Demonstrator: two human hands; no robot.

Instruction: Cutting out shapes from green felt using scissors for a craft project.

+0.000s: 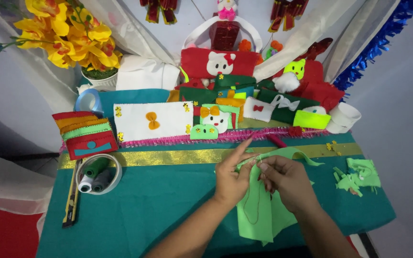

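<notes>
Your left hand (231, 177) and right hand (285, 179) both pinch the green felt piece (261, 210) at the desk's (158, 200) near edge. Felt scraps (359, 176) lie right of the piece; thread spools (96, 174) and a utility knife (71, 200) lie well left.

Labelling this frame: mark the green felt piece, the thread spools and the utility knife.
green felt piece (264, 215): head view, on its lower flat part below the hands.
thread spools (94, 176): head view, on the middle spool's body.
utility knife (71, 205): head view, on its handle.

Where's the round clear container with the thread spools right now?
The round clear container of thread spools sits at the left on the teal tablecloth, beside the yellow-and-black utility knife, below the red felt pouch.
</notes>
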